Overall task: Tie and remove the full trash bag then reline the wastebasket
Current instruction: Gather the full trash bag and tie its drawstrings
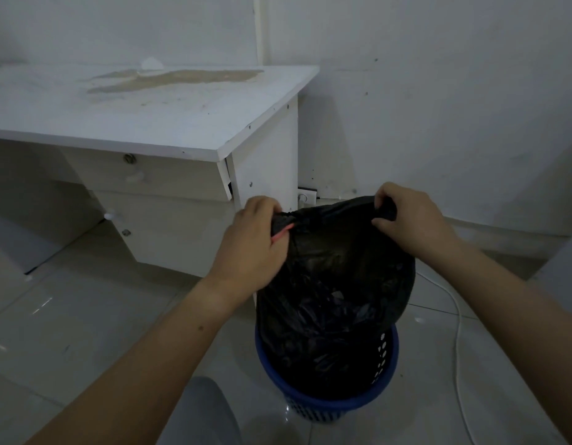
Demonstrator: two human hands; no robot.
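Trash bag (pixel 336 284) top between left hand (pixel 255 239), right hand (pixel 406 216) (both gripping)

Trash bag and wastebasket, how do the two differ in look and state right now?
The trash bag is black, soft and crinkled; the wastebasket is blue, rigid and perforated. The bag is pulled up well above the rim, gripped at its top corners by the left hand and right hand, while the basket stands untouched on the floor. The bag's bottom sits inside the basket.

white desk (pixel 169 123) close left of wastebasket (pixel 326 403), cable (pixel 456 332) right, open floor (pixel 69 332) front-left
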